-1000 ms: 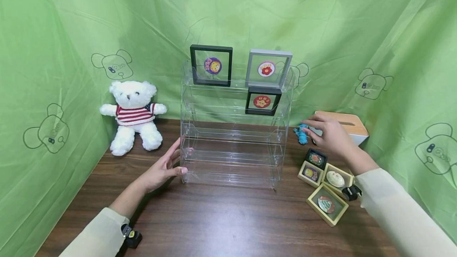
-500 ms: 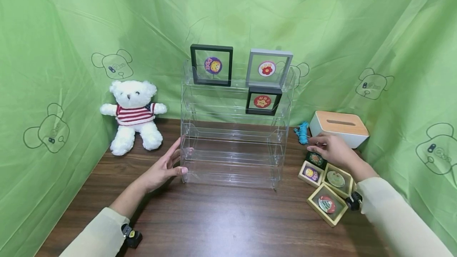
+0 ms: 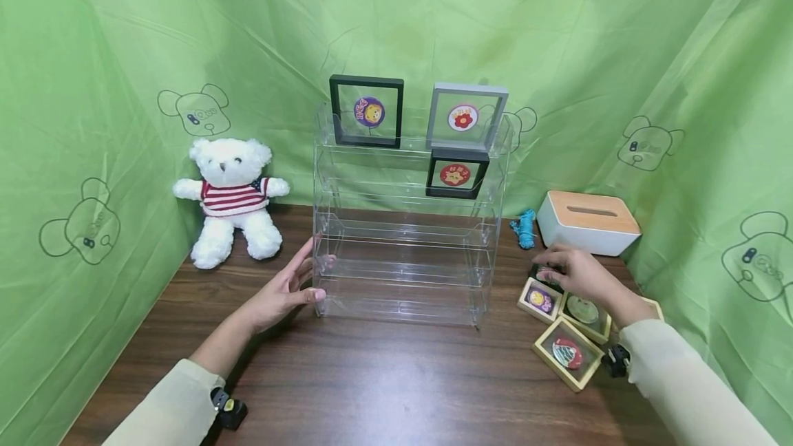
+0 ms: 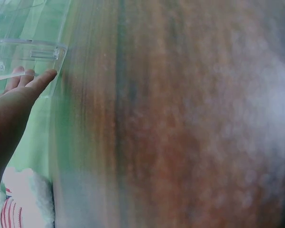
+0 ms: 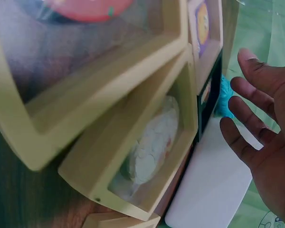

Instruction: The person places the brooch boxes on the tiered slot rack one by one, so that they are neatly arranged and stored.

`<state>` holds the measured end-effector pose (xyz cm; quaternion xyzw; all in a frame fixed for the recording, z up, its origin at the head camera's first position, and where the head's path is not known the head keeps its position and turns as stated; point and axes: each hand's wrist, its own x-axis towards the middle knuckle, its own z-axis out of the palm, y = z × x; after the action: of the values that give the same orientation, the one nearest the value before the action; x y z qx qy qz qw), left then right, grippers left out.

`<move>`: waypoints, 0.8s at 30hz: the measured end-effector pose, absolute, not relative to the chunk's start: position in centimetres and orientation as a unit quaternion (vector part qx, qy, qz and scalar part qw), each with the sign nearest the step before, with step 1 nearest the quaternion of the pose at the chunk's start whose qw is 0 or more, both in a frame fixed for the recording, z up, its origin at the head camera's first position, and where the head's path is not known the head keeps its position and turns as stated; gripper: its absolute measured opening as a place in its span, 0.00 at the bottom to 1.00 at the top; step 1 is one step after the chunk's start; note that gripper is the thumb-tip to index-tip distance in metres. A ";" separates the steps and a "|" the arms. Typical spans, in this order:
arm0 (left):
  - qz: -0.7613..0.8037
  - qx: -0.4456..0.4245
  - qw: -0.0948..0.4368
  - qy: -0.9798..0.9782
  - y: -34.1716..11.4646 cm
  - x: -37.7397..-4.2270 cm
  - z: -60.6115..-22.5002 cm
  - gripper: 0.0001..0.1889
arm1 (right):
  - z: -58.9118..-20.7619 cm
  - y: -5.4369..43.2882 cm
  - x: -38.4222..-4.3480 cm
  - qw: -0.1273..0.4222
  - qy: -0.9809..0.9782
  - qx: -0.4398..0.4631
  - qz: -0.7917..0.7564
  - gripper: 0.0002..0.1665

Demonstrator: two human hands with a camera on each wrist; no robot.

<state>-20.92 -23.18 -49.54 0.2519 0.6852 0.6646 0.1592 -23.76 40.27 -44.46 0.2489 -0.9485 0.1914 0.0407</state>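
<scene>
My left hand point(image 3: 276, 303) rests against the left side of a clear acrylic tiered display rack point(image 3: 403, 310). Its thumb lies at the front edge, and its fingers look straight in the left wrist view. Over a small black display frame point(image 3: 536, 271) at the right hovers my right hand point(image 3: 585, 277), fingers spread and loosely bent. The right wrist view shows nothing between them. Close by lie a small wooden frame point(image 3: 539, 301) with a purple badge, a wooden frame with a pale oval badge point(image 5: 154, 142), and a larger wooden frame point(image 3: 566, 354) with a red-green badge.
A black frame point(image 3: 334, 109), a grey frame point(image 3: 469, 90) and a smaller black frame point(image 3: 458, 193) stand on the rack's upper tiers. Blue cord point(image 3: 525, 229) and a tissue box point(image 3: 588, 222) sit at the back right. A white teddy bear point(image 3: 229, 191) sits at the left.
My right hand has moved from the blue cord and tissue box toward me, down to the small black frame. The left hand stays against the rack.
</scene>
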 end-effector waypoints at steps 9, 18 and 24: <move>0.665 0.249 0.161 0.685 -23.2 -20.9 -49.5 0.58 | -44.8 40.0 -23.3 0.045 -0.939 0.282 0.190 0.15; 0.667 0.247 0.161 0.684 -23.2 -20.8 -49.5 0.59 | -45.1 40.6 -22.9 0.058 -0.942 0.276 0.180 0.16; 0.665 0.247 0.162 0.686 -23.2 -20.9 -49.5 0.58 | -45.1 41.2 -22.4 0.066 -0.945 0.269 0.175 0.17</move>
<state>-20.86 -23.19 -49.47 0.2468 0.6864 0.6646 0.1621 -22.36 41.20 -45.14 0.2693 -0.9448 0.1746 0.0659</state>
